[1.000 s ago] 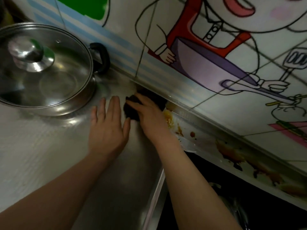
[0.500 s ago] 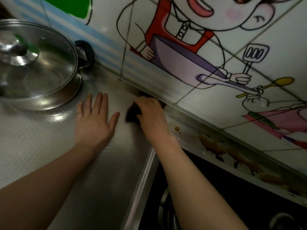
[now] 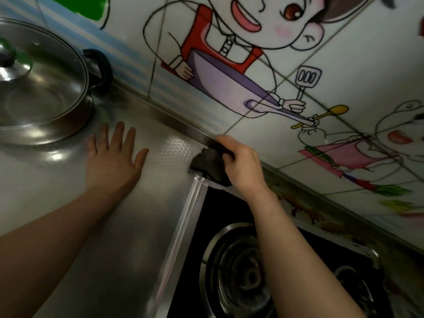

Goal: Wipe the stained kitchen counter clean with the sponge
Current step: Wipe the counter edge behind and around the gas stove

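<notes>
Head | right hand (image 3: 241,166) clutches sponge (image 3: 207,164) at counter (image 3: 114,226) back edge

Lighting was dim and uneven, with a greenish-grey cast. Bright glare patches showed on the steel surface (image 3: 68,171) just below the pot (image 3: 46,92) and on its glass lid (image 3: 34,72). The stove (image 3: 241,271) area was dark, with little detail readable. Wide-angle distortion bent the wall tiles (image 3: 344,53) toward the edges. Both hands were softly blurred; the overall picture lacked sharpness.
</notes>
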